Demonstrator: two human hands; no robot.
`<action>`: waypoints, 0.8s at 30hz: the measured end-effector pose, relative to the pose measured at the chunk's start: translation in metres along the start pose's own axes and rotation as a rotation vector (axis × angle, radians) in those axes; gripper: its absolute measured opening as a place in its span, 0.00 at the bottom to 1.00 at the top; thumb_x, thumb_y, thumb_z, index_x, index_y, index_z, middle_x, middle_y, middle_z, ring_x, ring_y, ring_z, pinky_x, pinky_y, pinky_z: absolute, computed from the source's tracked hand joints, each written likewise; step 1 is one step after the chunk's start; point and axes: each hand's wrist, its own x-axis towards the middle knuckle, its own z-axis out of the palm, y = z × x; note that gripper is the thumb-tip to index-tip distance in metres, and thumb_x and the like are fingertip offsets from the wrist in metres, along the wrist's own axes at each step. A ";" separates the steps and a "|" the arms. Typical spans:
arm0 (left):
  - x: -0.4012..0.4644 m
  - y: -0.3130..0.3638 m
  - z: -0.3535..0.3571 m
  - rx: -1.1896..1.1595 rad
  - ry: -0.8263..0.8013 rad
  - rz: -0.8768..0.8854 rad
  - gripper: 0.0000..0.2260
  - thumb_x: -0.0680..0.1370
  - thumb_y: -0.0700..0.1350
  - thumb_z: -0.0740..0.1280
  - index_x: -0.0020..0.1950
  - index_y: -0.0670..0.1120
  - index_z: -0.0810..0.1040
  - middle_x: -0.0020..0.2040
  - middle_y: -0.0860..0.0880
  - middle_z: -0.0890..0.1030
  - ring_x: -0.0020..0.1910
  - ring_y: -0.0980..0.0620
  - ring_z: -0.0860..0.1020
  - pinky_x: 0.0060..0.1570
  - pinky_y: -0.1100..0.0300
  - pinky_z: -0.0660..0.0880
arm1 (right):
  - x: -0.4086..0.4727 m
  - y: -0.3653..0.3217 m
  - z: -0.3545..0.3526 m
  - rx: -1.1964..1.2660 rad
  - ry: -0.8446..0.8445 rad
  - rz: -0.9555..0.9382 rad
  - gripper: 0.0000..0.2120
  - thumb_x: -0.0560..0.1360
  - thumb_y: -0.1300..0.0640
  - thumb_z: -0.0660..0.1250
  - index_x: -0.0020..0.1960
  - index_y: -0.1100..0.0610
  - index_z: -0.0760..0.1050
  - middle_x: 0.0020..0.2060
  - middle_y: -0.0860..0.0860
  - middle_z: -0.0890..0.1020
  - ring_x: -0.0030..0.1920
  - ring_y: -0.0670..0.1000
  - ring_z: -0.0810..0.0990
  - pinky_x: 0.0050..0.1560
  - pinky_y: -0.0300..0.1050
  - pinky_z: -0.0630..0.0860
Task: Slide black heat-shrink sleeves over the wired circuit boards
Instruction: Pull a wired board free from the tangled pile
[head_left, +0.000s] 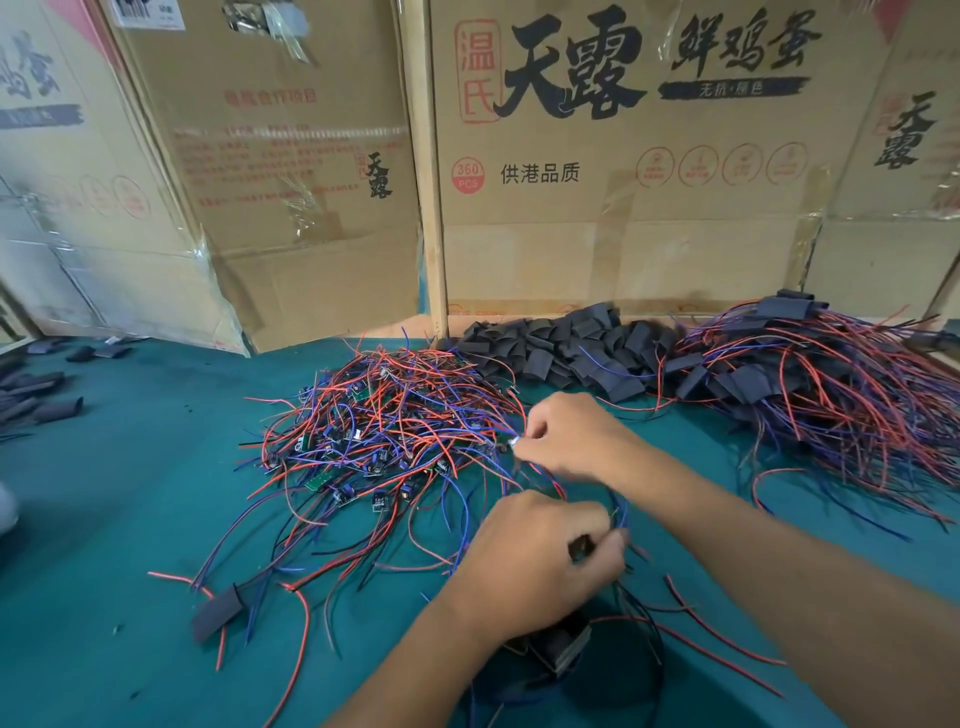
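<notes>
A tangled pile of wired circuit boards (379, 441) with red, blue and black leads lies on the green table. My left hand (540, 561) pinches a small black sleeve (582, 547) between thumb and fingers. Just behind it my right hand (571, 436) pinches the ends of some wires at the pile's right edge. A heap of loose black sleeves (566, 353) sits behind the hands. One sleeved board (218, 613) lies alone at the front left.
A big pile of sleeved boards with wires (831, 395) fills the right side. Cardboard boxes (623, 182) wall off the back. A few stray sleeves (47, 405) lie at the far left. A small stack of sleeves (561, 649) sits under my left wrist.
</notes>
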 end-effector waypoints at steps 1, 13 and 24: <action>0.000 0.003 -0.002 -0.027 0.012 0.000 0.19 0.78 0.51 0.65 0.32 0.50 0.60 0.26 0.49 0.60 0.29 0.47 0.60 0.29 0.53 0.63 | -0.003 0.005 -0.007 0.006 0.029 -0.013 0.12 0.68 0.48 0.68 0.36 0.57 0.79 0.33 0.53 0.82 0.34 0.53 0.78 0.35 0.44 0.74; 0.010 -0.011 0.003 -0.779 0.106 -0.668 0.17 0.81 0.50 0.66 0.42 0.37 0.77 0.28 0.51 0.69 0.25 0.56 0.63 0.27 0.61 0.59 | -0.090 0.032 -0.057 0.242 0.209 -0.150 0.07 0.73 0.53 0.72 0.38 0.51 0.77 0.29 0.47 0.79 0.27 0.45 0.72 0.29 0.35 0.68; 0.011 0.008 -0.002 -1.327 0.257 -0.375 0.07 0.73 0.45 0.72 0.43 0.42 0.79 0.36 0.43 0.77 0.35 0.49 0.75 0.37 0.60 0.74 | -0.126 0.017 -0.053 0.382 0.298 -0.274 0.11 0.71 0.56 0.75 0.50 0.49 0.75 0.42 0.43 0.81 0.48 0.45 0.80 0.46 0.38 0.76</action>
